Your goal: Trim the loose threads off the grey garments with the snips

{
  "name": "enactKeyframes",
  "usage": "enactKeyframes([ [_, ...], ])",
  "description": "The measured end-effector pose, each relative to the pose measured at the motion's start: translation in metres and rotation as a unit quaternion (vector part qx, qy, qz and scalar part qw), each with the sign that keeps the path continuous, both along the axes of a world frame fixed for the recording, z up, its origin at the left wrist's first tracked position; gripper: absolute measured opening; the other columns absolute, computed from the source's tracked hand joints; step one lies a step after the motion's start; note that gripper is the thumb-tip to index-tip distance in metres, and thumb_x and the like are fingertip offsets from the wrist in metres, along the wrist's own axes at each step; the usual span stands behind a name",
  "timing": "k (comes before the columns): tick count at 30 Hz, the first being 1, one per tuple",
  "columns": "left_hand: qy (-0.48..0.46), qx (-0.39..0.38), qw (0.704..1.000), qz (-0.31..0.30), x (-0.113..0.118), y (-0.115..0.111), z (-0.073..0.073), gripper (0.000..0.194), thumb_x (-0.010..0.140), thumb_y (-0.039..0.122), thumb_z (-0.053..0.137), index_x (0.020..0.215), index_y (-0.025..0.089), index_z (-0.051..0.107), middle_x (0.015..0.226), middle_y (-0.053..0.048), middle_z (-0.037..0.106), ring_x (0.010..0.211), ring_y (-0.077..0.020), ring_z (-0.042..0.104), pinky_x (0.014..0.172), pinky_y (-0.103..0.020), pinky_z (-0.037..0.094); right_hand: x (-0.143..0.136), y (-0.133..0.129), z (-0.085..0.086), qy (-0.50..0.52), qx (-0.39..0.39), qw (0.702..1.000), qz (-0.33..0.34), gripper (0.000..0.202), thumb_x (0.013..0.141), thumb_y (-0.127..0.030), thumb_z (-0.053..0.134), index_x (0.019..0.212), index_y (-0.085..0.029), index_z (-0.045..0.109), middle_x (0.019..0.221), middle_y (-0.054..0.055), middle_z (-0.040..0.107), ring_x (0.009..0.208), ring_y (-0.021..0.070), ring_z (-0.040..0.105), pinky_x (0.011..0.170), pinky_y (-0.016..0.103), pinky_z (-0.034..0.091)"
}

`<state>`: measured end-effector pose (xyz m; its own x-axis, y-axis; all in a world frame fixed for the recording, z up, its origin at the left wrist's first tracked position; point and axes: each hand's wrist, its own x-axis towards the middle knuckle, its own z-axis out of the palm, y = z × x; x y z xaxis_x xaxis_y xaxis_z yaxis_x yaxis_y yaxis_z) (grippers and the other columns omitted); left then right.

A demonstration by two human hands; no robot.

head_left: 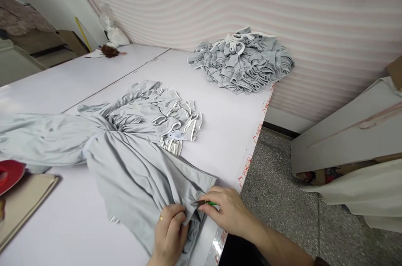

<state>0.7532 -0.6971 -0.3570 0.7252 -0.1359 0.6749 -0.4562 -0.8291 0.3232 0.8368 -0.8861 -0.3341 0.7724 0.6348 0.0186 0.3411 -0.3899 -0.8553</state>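
Note:
A light grey garment (135, 169) lies spread on the white table, its near end bunched at my hands. My left hand (171, 230), with a yellow ring on one finger, is closed on the fabric near the hem. In my right hand (224, 209) is a small pair of thread snips (204, 203) with a green part showing. The dark blades point left and rest against the cloth beside my left fingers. Whether the blades are apart I cannot tell. Behind the garment lies a heap of grey pieces (157, 111) with white edging.
A folded stack of grey garments (245, 60) sits at the table's back right corner. At left are a red round object (11, 176) and a beige folded board or cloth (28, 199). The table's right edge (248, 165) carries red-printed tape. Speckled floor (279, 199) lies beyond it.

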Motion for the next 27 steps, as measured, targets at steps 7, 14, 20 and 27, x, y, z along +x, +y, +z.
enactKeyframes([
  [7,-0.002,-0.023,1.0,0.011,-0.001,-0.002,0.003,0.024,0.078,-0.004,0.053,0.079,0.02,0.05,0.08,-0.003,0.061,0.072,-0.0131,0.056,0.064,-0.023,0.049,-0.003,0.001,0.002,0.001,0.004,1.0,0.001,0.015,0.086,-0.026,0.068,0.098,-0.023,0.076,0.089,0.002,0.074,0.082,0.0174,0.068,0.072,0.025,0.047],
  [14,-0.011,-0.012,0.999,0.034,-0.003,0.001,0.0,0.02,0.078,0.0,0.056,0.077,0.02,0.052,0.082,-0.005,0.065,0.076,-0.0156,0.059,0.068,-0.026,0.048,0.0,0.003,0.005,0.011,-0.01,1.0,0.004,0.014,0.086,-0.028,0.067,0.097,-0.023,0.073,0.089,0.002,0.072,0.082,0.0179,0.066,0.072,0.026,0.046],
  [20,0.121,-0.179,0.971,0.097,-0.001,-0.005,0.005,0.007,0.084,0.019,0.061,0.086,0.024,0.058,0.08,0.0,0.069,0.074,-0.0164,0.061,0.069,-0.027,0.047,0.0,0.01,0.0,-0.007,-0.071,0.997,0.01,0.025,0.08,-0.011,0.065,0.103,-0.022,0.067,0.098,0.002,0.069,0.085,0.0187,0.065,0.074,0.029,0.046],
  [27,0.321,-0.503,0.782,0.179,0.009,-0.015,0.02,0.051,0.081,0.057,0.059,0.117,0.021,0.058,0.062,0.005,0.052,0.06,-0.0146,0.048,0.061,-0.026,0.039,0.003,0.01,0.001,-0.066,-0.08,0.994,0.019,0.023,0.083,-0.031,0.071,0.105,-0.024,0.068,0.097,0.002,0.069,0.088,0.0207,0.065,0.078,0.031,0.045],
])
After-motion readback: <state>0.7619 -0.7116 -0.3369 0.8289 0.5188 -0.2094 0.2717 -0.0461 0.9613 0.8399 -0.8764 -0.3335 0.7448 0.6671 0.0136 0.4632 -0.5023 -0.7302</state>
